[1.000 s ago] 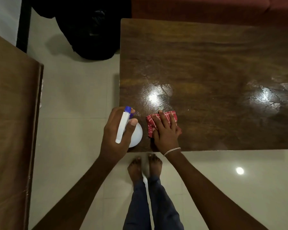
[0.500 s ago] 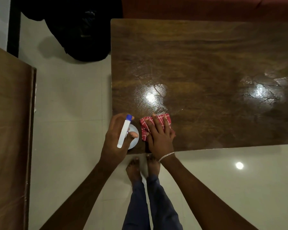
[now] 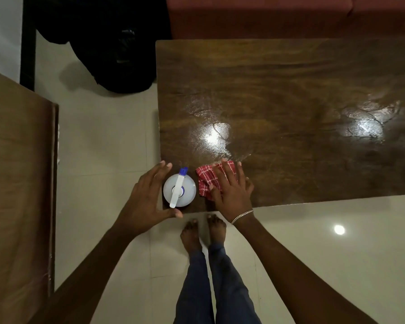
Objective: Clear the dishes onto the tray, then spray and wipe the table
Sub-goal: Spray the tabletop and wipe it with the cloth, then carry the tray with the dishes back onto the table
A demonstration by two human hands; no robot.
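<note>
A white spray bottle (image 3: 179, 190) with a blue nozzle stands upright on the near left corner of the dark wooden table (image 3: 290, 108). My left hand (image 3: 147, 202) is just left of the bottle, fingers spread, not touching it. A red checked cloth (image 3: 207, 178) lies on the table right of the bottle. My right hand (image 3: 232, 188) lies flat on the cloth, pressing it to the wet, shiny tabletop. No dishes or tray are in view.
A second wooden surface (image 3: 17, 183) fills the left edge. A black bag (image 3: 117, 47) lies on the tiled floor beyond the table's left end. A red sofa (image 3: 267, 17) runs along the table's far side. My bare feet (image 3: 204, 232) stand at the table's near edge.
My left hand set the spray bottle down on the table corner and let go, opening beside it. My right hand stayed on the cloth.
</note>
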